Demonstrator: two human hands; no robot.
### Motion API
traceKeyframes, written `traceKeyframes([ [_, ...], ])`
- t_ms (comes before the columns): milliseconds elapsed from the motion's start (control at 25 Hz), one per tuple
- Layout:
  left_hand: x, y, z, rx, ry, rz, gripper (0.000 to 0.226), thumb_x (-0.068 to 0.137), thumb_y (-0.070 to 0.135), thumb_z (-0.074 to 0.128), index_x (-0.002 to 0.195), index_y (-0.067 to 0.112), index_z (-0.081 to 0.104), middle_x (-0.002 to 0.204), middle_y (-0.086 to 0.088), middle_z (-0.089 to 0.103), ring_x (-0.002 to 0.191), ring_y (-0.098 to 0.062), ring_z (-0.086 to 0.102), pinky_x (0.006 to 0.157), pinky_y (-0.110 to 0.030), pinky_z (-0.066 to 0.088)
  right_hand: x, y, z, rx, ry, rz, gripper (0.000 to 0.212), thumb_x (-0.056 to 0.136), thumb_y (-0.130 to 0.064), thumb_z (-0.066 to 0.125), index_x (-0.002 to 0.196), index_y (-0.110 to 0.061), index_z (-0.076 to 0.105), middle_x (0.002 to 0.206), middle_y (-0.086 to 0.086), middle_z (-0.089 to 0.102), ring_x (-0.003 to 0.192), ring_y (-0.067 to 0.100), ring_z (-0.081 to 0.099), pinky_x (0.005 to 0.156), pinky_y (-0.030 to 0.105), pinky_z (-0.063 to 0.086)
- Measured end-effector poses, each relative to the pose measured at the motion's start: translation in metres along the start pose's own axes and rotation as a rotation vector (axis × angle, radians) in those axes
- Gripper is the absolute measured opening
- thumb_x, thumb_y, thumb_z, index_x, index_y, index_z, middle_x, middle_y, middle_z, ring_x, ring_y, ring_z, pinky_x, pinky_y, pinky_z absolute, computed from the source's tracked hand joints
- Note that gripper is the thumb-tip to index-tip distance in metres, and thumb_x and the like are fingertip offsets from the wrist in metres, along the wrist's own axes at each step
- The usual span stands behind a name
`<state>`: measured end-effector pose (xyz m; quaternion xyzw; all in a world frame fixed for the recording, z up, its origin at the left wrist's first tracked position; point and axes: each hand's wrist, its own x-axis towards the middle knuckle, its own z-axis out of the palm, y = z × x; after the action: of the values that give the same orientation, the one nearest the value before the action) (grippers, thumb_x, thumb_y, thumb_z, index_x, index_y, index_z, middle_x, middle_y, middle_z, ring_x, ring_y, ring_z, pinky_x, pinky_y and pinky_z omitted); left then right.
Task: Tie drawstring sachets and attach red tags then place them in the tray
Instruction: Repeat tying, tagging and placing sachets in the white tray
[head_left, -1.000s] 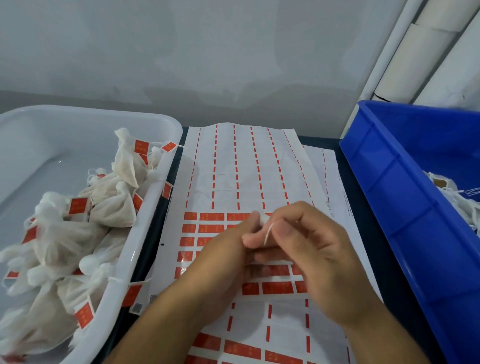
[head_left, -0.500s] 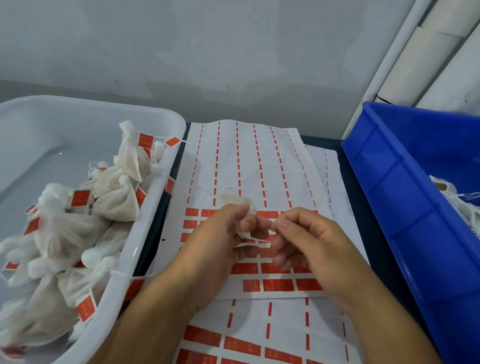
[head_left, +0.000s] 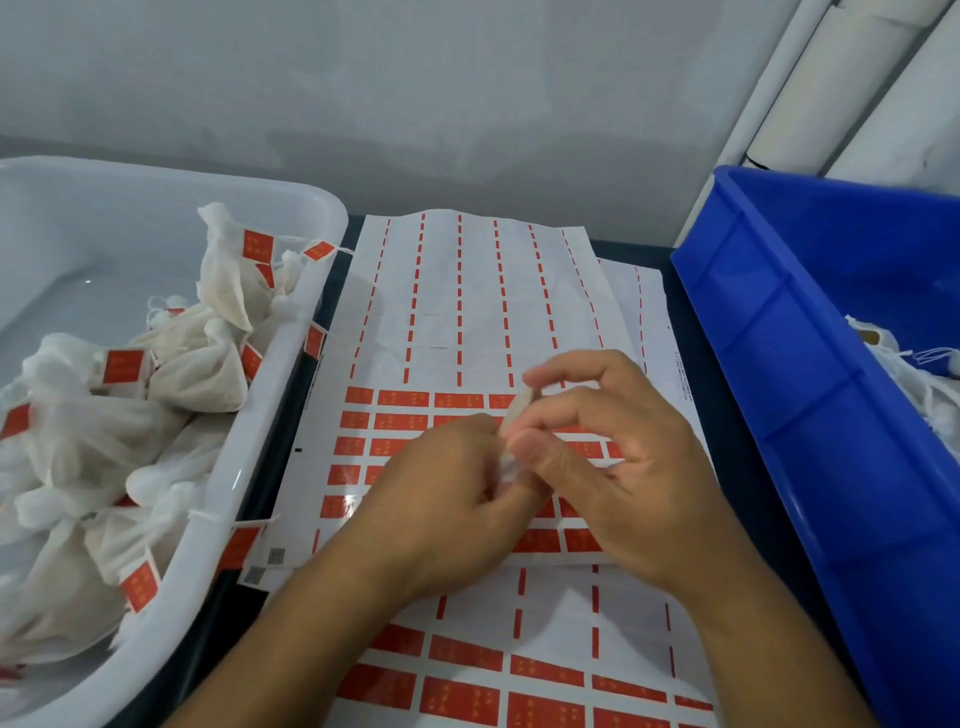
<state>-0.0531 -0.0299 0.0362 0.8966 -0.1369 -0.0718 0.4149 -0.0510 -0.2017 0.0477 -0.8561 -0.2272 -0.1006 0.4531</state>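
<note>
While two hands (head_left: 519, 467) pinch one sachet (head_left: 511, 452) (white), two bins (head_left: 291, 364)

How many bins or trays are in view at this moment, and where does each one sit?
2. The white tray sits left of the sticker sheets and holds tagged sachets; the blue bin sits right of them. Others may lie outside the view.

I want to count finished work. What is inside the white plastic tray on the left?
The white plastic tray holds a pile of white fabric sachets with red tags. Sachets under the pile are covered, so no count is possible.
</note>
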Motion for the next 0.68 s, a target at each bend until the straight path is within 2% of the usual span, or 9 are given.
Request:
traceKeyframes([
  [80, -0.003, 0.002, -0.001, 0.002, -0.018, 0.111, 0.052, 0.092, 0.064, 0.026, 0.103, 0.032, 0.066, 0.095, 0.015, 0.068, 0.084, -0.001, 0.065, 0.075, -0.027, 0.058, -0.001, 0.000, 0.001, 0.004, -0.034, -0.014, 0.011, 0.096, -0.052, 0.060, 0.098, -0.046, 0.069, 0.143, -0.028, 0.051, 0.146, 0.003, 0.037, 0.114, 0.029, 0.032],
  [160, -0.002, 0.002, 0.000, -0.060, -0.082, 0.168, 0.051, 0.097, 0.061, 0.023, 0.110, 0.033, 0.064, 0.104, 0.015, 0.069, 0.094, -0.002, 0.065, 0.082, -0.025, 0.057, -0.001, 0.002, 0.000, 0.034, -0.072, -0.009, 0.014, 0.098, -0.052, 0.057, 0.102, -0.045, 0.068, 0.143, -0.029, 0.054, 0.147, 0.000, 0.036, 0.114, 0.030, 0.032],
  [240, 0.005, -0.001, 0.005, -0.090, -0.136, 0.130, 0.040, 0.105, 0.048, 0.027, 0.096, 0.032, 0.062, 0.094, 0.013, 0.067, 0.088, -0.002, 0.064, 0.082, -0.022, 0.055, 0.000, 0.005, -0.001, 0.087, -0.110, 0.033, 0.022, 0.099, -0.054, 0.052, 0.112, -0.042, 0.066, 0.129, -0.028, 0.063, 0.135, -0.001, 0.050, 0.105, 0.022, 0.043],
  [320, 0.010, 0.001, 0.006, -0.149, -0.207, -0.033, 0.041, 0.108, 0.038, 0.027, 0.076, 0.030, 0.052, 0.077, 0.008, 0.059, 0.069, -0.003, 0.056, 0.080, -0.022, 0.052, 0.001, 0.005, -0.002, 0.138, -0.100, 0.082, 0.027, 0.099, -0.057, 0.049, 0.120, -0.044, 0.061, 0.113, -0.026, 0.067, 0.117, 0.002, 0.063, 0.088, 0.018, 0.056],
  [400, 0.005, 0.001, -0.001, -0.302, -0.196, -0.048, 0.047, 0.100, 0.047, 0.024, 0.065, 0.029, 0.050, 0.073, -0.004, 0.059, 0.067, -0.014, 0.055, 0.070, -0.021, 0.050, 0.001, 0.006, -0.003, 0.177, -0.052, 0.099, 0.024, 0.097, -0.057, 0.052, 0.117, -0.045, 0.059, 0.103, -0.022, 0.066, 0.107, 0.008, 0.068, 0.080, 0.023, 0.061],
  [480, -0.003, 0.004, -0.012, -0.405, -0.191, -0.072, 0.055, 0.094, 0.058, 0.025, 0.070, 0.025, 0.062, 0.078, 0.002, 0.067, 0.074, -0.011, 0.064, 0.069, -0.015, 0.052, 0.000, 0.006, -0.005, 0.234, -0.029, 0.100, 0.019, 0.096, -0.052, 0.057, 0.113, -0.043, 0.059, 0.098, -0.016, 0.067, 0.100, 0.015, 0.070, 0.077, 0.030, 0.063],
  [560, -0.001, 0.002, -0.015, -0.486, -0.214, -0.089, 0.057, 0.097, 0.066, 0.030, 0.082, 0.027, 0.070, 0.079, 0.008, 0.071, 0.076, -0.005, 0.067, 0.072, -0.012, 0.052, -0.001, 0.006, -0.009, 0.241, -0.027, 0.089, 0.017, 0.095, -0.047, 0.061, 0.110, -0.039, 0.061, 0.096, -0.013, 0.068, 0.097, 0.017, 0.071, 0.076, 0.029, 0.063],
  [640, 0.001, 0.005, -0.014, -0.513, -0.202, -0.135, 0.047, 0.089, 0.067, 0.038, 0.083, 0.036, 0.074, 0.079, 0.009, 0.074, 0.074, -0.005, 0.069, 0.074, -0.017, 0.057, -0.003, 0.006, -0.012, 0.222, -0.047, 0.074, 0.015, 0.095, -0.042, 0.062, 0.108, -0.034, 0.063, 0.095, -0.014, 0.068, 0.095, 0.015, 0.070, 0.076, 0.022, 0.059],
  [680, 0.003, 0.004, -0.013, -0.521, -0.182, -0.181, 0.044, 0.086, 0.067, 0.043, 0.081, 0.038, 0.076, 0.079, 0.007, 0.075, 0.075, -0.008, 0.070, 0.078, -0.026, 0.060, -0.003, 0.006, -0.014, 0.214, -0.066, 0.068, 0.015, 0.094, -0.040, 0.062, 0.107, -0.033, 0.064, 0.095, -0.016, 0.068, 0.096, 0.014, 0.070, 0.077, 0.020, 0.058],
])
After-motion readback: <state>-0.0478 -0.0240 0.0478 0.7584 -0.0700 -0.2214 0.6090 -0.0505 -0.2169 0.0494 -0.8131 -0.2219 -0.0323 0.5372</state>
